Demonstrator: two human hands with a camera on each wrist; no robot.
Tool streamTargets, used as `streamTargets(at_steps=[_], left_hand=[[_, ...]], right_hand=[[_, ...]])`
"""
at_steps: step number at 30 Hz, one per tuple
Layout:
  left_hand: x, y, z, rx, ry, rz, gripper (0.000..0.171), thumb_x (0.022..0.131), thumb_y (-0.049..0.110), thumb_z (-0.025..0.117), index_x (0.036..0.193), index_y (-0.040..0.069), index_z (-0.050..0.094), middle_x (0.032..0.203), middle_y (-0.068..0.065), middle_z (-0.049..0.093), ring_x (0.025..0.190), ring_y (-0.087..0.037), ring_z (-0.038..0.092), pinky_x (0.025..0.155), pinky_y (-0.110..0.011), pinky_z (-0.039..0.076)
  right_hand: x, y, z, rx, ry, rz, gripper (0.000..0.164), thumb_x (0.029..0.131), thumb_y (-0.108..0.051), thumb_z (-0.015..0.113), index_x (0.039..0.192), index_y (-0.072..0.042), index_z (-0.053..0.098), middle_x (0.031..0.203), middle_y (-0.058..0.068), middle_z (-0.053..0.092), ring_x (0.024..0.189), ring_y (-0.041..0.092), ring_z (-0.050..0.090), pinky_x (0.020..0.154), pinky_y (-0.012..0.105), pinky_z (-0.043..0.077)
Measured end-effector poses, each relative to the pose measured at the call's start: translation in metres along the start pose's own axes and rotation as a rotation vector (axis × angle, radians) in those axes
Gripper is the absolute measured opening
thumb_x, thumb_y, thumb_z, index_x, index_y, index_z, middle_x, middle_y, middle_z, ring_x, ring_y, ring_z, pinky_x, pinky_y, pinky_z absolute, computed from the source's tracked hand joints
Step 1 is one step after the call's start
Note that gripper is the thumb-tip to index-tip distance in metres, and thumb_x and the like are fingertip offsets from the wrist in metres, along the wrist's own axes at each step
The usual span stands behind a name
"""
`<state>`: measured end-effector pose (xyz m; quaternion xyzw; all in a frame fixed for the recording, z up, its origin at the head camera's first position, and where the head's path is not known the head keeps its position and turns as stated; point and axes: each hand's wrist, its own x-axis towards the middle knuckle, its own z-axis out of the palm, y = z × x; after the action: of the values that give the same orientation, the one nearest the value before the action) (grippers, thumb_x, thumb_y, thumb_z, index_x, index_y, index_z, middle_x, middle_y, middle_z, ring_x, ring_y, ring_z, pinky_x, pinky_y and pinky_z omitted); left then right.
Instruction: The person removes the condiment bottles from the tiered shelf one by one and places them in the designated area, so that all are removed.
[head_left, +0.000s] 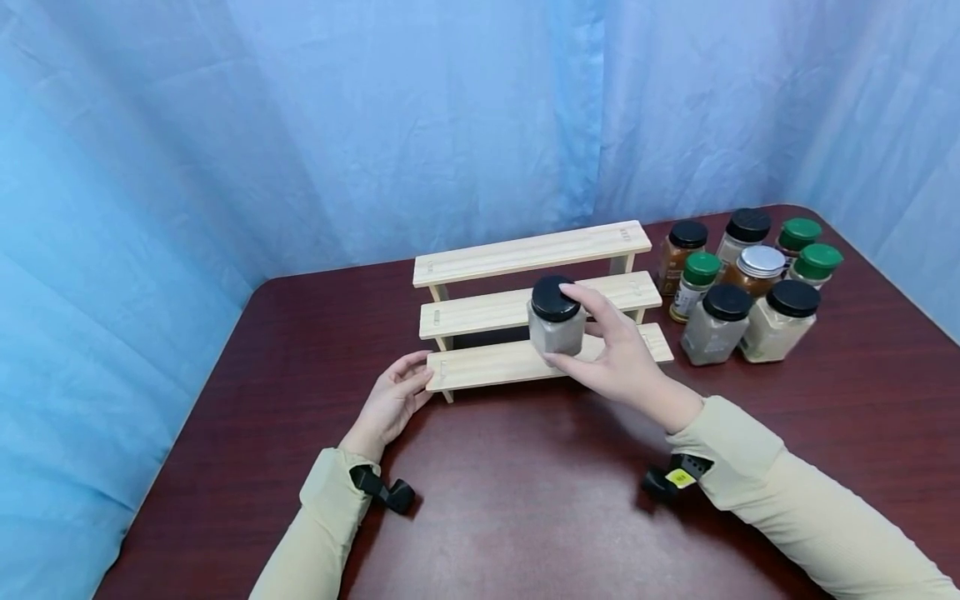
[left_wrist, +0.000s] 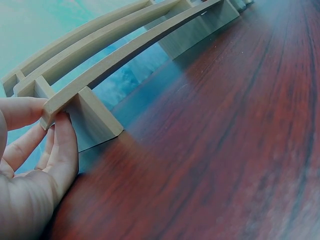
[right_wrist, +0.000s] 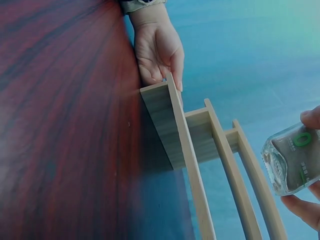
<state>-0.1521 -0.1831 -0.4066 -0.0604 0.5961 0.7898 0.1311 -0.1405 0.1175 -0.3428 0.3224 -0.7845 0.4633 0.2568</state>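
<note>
A three-step wooden rack stands on the dark red table. My left hand pinches the left end of its lowest step, thumb above and fingers beneath, as the left wrist view shows up close. In my right hand is a spice jar with a black lid and grey powder inside, gripped between thumb and fingers. It is held upright in front of the rack's lower two steps, overlapping them in the head view. Green print shows on the clear jar in the right wrist view.
Right of the rack stand several spice jars: two black-lidded square ones in front, a silver-lidded jar, and green-capped bottles among them. A blue curtain hangs behind the table.
</note>
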Motion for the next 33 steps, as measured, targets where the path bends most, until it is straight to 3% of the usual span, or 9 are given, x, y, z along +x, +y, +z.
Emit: streamTargets(at_steps=[3,5,7,10,13,17,21,27,33], left_hand=[[0.000,0.000,0.000,0.006,-0.001,-0.003,0.044,0.097,-0.004,0.044,0.139,-0.002,0.032,0.092,0.005,0.056,0.079,-0.002,0.060,0.071,-0.017,0.051],[0.001,-0.001,0.000,-0.001,0.003,-0.001,0.044,0.096,-0.004,0.044,0.139,-0.003,0.033,0.091,0.005,0.056,0.078,-0.003,0.060,0.070,-0.017,0.050],[0.001,-0.001,0.001,-0.006,0.001,-0.001,0.043,0.096,-0.004,0.044,0.138,-0.002,0.033,0.090,0.005,0.056,0.078,-0.003,0.060,0.070,-0.017,0.050],[0.001,-0.001,0.002,-0.017,0.001,-0.004,0.043,0.096,-0.005,0.043,0.137,-0.002,0.034,0.089,0.004,0.056,0.078,-0.004,0.059,0.070,-0.018,0.050],[0.001,-0.001,0.001,-0.008,0.004,-0.009,0.044,0.096,-0.005,0.044,0.138,-0.002,0.034,0.091,0.004,0.056,0.079,-0.004,0.060,0.071,-0.018,0.051],[0.001,0.000,0.000,0.010,0.006,-0.008,0.045,0.096,-0.003,0.045,0.139,-0.002,0.033,0.095,0.004,0.058,0.081,-0.003,0.061,0.073,-0.018,0.051],[0.002,0.000,0.000,0.012,0.005,-0.004,0.046,0.096,-0.003,0.046,0.140,-0.003,0.033,0.095,0.005,0.058,0.081,-0.003,0.061,0.072,-0.018,0.051],[0.003,0.000,0.001,0.006,0.003,-0.008,0.045,0.096,-0.003,0.045,0.140,-0.003,0.033,0.093,0.005,0.057,0.080,-0.004,0.060,0.072,-0.018,0.050],[0.000,0.001,-0.002,0.019,0.002,-0.005,0.044,0.096,-0.003,0.045,0.139,-0.002,0.033,0.098,0.004,0.058,0.085,-0.004,0.061,0.075,-0.019,0.051]], right_hand=[[-0.006,0.001,-0.008,-0.021,-0.005,0.020,0.081,0.062,0.008,0.082,0.132,-0.001,0.041,0.127,0.023,0.052,0.117,0.011,0.051,0.077,0.043,0.055],[-0.011,0.002,-0.014,-0.041,-0.004,0.019,0.084,0.061,0.010,0.082,0.133,-0.002,0.041,0.127,0.021,0.053,0.119,0.000,0.047,0.079,0.034,0.055],[-0.016,0.003,-0.023,-0.052,0.000,0.016,0.085,0.060,0.010,0.083,0.133,-0.001,0.041,0.128,0.011,0.055,0.120,-0.006,0.044,0.083,0.022,0.053],[-0.022,0.005,-0.038,-0.048,0.013,-0.007,0.073,0.073,-0.011,0.082,0.133,0.001,0.041,0.132,-0.009,0.051,0.119,-0.008,0.044,0.086,0.009,0.045],[-0.025,0.004,-0.055,-0.046,0.024,-0.037,0.071,0.083,-0.037,0.069,0.131,0.005,0.040,0.133,-0.023,0.043,0.100,-0.013,0.052,0.070,0.003,0.042],[-0.025,0.002,-0.076,-0.107,0.052,-0.056,0.079,0.085,-0.052,0.060,0.130,0.009,0.036,0.132,-0.022,0.043,0.094,-0.014,0.052,0.064,0.005,0.039],[-0.024,0.002,-0.095,-0.145,0.088,-0.050,0.084,0.083,-0.056,0.060,0.129,0.010,0.033,0.132,-0.022,0.043,0.111,-0.008,0.050,0.085,0.005,0.041],[-0.031,0.008,-0.122,-0.170,0.142,-0.018,0.088,0.080,-0.059,0.061,0.127,0.008,0.030,0.128,-0.020,0.049,0.109,-0.006,0.052,0.083,0.005,0.042],[-0.035,0.015,-0.156,-0.303,0.131,0.012,0.087,0.081,-0.061,0.056,0.129,0.006,0.027,0.129,-0.021,0.048,0.101,-0.014,0.049,0.076,0.004,0.040]])
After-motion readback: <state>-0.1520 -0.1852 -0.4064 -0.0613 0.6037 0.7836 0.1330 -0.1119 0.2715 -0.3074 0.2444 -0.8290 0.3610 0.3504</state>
